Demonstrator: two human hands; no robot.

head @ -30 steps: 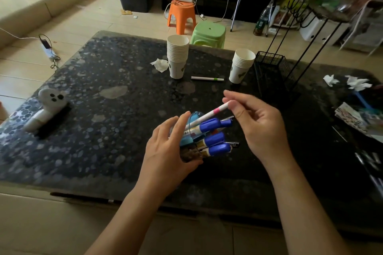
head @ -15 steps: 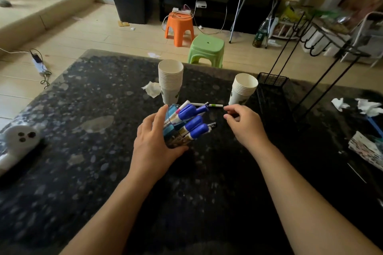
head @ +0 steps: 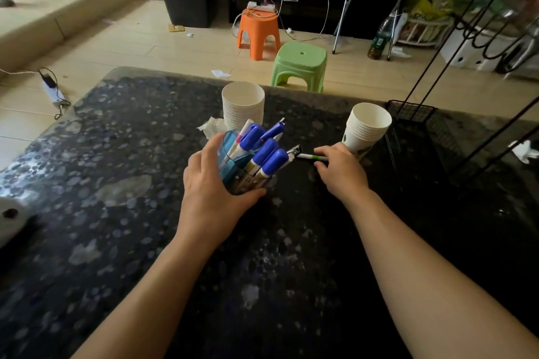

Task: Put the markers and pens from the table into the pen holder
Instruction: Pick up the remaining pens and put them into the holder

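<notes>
A clear blue pen holder (head: 231, 158) stands tilted on the dark speckled table (head: 116, 154), with my left hand (head: 210, 183) wrapped around its near side. Several blue-capped markers (head: 268, 154) and a white pen with a pink band (head: 243, 132) stick out of it, leaning to the right. A white pen with a green band (head: 309, 156) lies on the table just right of the holder. My right hand (head: 341, 172) pinches that pen's right end between thumb and fingertips.
A stack of white paper cups (head: 243, 105) stands behind the holder, with a crumpled tissue (head: 211, 127) beside it. A second cup stack (head: 367, 128) is just beyond my right hand. A black wire rack (head: 414, 116) stands at the right, and a white figure (head: 11, 218) sits at the left edge.
The pink-banded pen left my right hand and now sits in the holder. My left hand carried the holder farther away, toward the cups. My right hand reached out and closed on the green-banded pen.
</notes>
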